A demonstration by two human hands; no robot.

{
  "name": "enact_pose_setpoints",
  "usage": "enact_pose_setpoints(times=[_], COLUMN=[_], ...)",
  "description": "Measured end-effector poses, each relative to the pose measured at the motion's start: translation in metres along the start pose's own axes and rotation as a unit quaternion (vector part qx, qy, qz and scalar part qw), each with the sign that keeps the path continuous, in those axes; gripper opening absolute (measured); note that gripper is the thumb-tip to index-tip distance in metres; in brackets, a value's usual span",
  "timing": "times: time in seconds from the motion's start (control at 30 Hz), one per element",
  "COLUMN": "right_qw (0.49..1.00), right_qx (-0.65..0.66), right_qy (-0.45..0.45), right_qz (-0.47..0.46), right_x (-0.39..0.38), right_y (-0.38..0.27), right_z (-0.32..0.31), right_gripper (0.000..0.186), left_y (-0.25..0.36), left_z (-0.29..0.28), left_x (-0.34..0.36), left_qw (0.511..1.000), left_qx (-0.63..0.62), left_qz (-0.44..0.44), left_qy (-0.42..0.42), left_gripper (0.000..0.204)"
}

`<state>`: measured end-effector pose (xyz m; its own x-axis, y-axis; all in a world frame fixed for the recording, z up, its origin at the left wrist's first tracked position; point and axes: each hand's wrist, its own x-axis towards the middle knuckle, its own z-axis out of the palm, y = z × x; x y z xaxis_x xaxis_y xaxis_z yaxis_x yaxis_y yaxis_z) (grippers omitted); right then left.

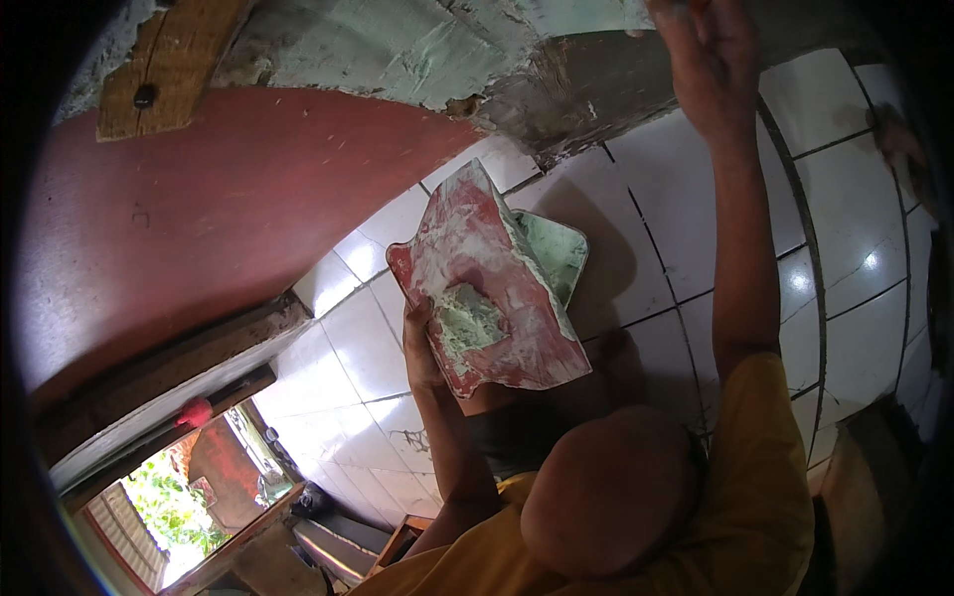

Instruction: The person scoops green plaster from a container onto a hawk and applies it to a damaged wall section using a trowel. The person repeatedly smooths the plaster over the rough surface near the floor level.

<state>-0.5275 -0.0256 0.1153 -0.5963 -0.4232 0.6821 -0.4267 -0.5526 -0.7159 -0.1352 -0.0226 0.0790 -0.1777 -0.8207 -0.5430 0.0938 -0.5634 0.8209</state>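
Observation:
In the lower middle, my left hand (422, 353) grips the near-left edge of a red board (519, 310) smeared with white, holding a heap of pale green paste (467, 323). Behind the board, a pale green tray (552, 253), coated with paste, shows at the right. My right hand (711, 65) is raised at the top, by a rough wall smeared with pale green material (417, 50); its fingers are curled, and what they hold is too hidden to make out.
A red wall (199, 228) and wooden piece (159, 60) are at upper left. White tiled floor (646, 258) lies below, with my bare foot near the board. An open window or doorway (179, 507) shows greenery at lower left. A brownish shape at far right is unclear.

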Motion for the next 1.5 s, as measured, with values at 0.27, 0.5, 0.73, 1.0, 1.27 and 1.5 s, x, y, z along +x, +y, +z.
enact_pose_setpoints(times=[0.27, 0.5, 0.73, 1.0, 1.27, 1.5], right_qw=[0.994, 0.998, 0.995, 0.998, 0.998, 0.997], right_qx=[0.093, -0.016, 0.086, 0.053, 0.048, 0.056], right_qy=[0.006, -0.049, -0.021, -0.015, -0.024, -0.041], right_qz=[0.055, 0.041, 0.037, 0.0, -0.045, -0.032], right_x=[-0.006, 0.004, -0.004, -0.005, 0.001, 0.0], right_y=[0.007, 0.0, 0.009, 0.007, 0.008, 0.009], right_z=[0.006, 0.01, 0.012, 0.016, 0.017, 0.016], right_gripper=[0.014, 0.019, 0.021, 0.021, 0.021, 0.022], left_y=[-0.001, 0.001, 0.0, 0.002, 0.002, -0.002], left_z=[0.008, 0.032, 0.055, 0.066, 0.075, 0.073], left_x=[0.0, -0.002, 0.002, -0.003, -0.005, 0.0], left_qw=[1.0, 1.0, 0.999, 0.999, 0.998, 0.996], left_qx=[-0.004, -0.008, 0.003, -0.009, -0.015, -0.021], left_qz=[0.002, 0.011, 0.006, 0.017, 0.012, 0.024], left_qy=[0.011, -0.019, -0.051, -0.039, -0.063, -0.084], left_gripper=[0.063, 0.059, 0.06, 0.06, 0.058, 0.063])
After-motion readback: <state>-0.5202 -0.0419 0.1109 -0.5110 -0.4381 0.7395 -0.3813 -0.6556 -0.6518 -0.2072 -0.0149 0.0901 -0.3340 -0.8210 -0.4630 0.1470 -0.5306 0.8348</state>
